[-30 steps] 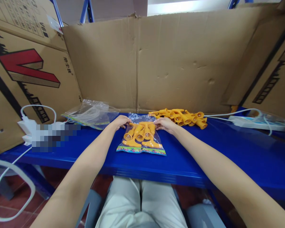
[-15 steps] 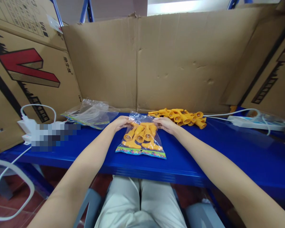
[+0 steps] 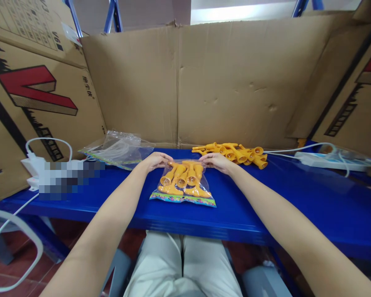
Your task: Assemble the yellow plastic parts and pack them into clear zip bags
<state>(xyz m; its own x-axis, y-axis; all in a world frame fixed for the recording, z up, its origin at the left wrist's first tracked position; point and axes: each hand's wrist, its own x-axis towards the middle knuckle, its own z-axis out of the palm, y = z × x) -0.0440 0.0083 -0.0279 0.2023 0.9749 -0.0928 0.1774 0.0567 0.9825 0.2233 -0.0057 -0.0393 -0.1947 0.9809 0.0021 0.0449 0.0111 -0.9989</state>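
Note:
A clear plastic bag [image 3: 183, 184] filled with several orange plastic toys lies on the blue table [image 3: 266, 206], its colourful printed strip toward me. My left hand [image 3: 153, 160] rests on the bag's far left corner, fingers curled and pressing on the folded top edge. My right hand [image 3: 215, 160] does the same at the far right corner. The bag's top flap lies folded flat between both hands. A loose pile of the same orange toys [image 3: 235, 152] sits just behind my right hand.
A stack of empty clear bags [image 3: 117, 148] lies at the back left. A white charger and cable [image 3: 34, 165] sit at the left, a white power strip [image 3: 327, 160] at the right. Cardboard walls [image 3: 235, 82] enclose the table on three sides.
The bag's raised open top has been folded down flat. Both hands have closed in slightly toward each other along the top edge.

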